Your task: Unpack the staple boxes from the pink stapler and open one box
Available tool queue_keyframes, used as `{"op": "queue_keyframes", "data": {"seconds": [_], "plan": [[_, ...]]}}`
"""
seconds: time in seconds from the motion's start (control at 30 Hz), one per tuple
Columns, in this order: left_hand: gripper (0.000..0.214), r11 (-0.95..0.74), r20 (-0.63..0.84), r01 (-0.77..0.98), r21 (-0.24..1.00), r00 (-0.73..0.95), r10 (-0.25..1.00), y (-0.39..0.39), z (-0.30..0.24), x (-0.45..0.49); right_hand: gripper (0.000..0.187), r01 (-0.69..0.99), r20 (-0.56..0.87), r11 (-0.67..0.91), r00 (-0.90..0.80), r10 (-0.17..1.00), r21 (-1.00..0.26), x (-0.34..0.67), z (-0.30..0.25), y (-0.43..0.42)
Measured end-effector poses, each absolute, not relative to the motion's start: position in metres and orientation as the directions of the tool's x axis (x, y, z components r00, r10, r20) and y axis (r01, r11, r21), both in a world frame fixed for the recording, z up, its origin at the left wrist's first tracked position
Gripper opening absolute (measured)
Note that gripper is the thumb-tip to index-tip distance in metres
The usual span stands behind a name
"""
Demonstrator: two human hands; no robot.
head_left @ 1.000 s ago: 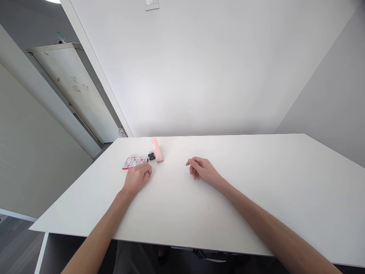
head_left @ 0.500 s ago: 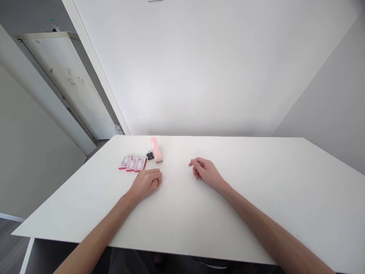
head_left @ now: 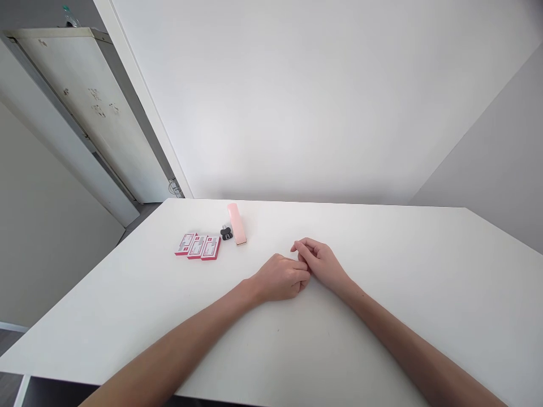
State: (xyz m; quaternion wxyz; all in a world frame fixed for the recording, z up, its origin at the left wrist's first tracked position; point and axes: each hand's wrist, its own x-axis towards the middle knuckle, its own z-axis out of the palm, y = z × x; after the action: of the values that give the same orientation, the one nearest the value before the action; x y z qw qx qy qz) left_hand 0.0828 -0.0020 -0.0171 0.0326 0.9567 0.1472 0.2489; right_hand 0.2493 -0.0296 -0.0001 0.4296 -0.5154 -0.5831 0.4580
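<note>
My left hand (head_left: 283,277) rests on the white table (head_left: 360,350) with its fingers curled closed, and no object shows in it. Its knuckles touch my right hand (head_left: 323,263), whose fingers are loosely bent in with the thumb against the index finger; nothing shows there either. Beyond the left hand lies a pink stapler (head_left: 237,224). Beside the stapler is a small black staple remover (head_left: 226,232). Three small red-and-white boxes (head_left: 211,247) lie overlapping in a row to the left, apart from both hands.
A white wall (head_left: 297,113) rises behind the table's far edge. Off to the left, past the table, stands a worn white cabinet (head_left: 85,102) with a plastic bottle (head_left: 70,18) on top.
My left hand has moved right, away from the boxes, to meet my right hand. The right hand keeps nearly the same pose. The view has shifted slightly.
</note>
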Motion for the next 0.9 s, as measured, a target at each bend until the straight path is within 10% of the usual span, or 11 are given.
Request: {"op": "queue_keyframes", "data": {"seconds": [0.9], "plan": [[0.024, -0.972, 0.341, 0.188, 0.138, 0.913, 0.225, -0.014, -0.019, 0.081, 0.048, 0.296, -0.021, 0.015, -0.121, 0.992, -0.955, 0.247, 0.000, -0.032]]}}
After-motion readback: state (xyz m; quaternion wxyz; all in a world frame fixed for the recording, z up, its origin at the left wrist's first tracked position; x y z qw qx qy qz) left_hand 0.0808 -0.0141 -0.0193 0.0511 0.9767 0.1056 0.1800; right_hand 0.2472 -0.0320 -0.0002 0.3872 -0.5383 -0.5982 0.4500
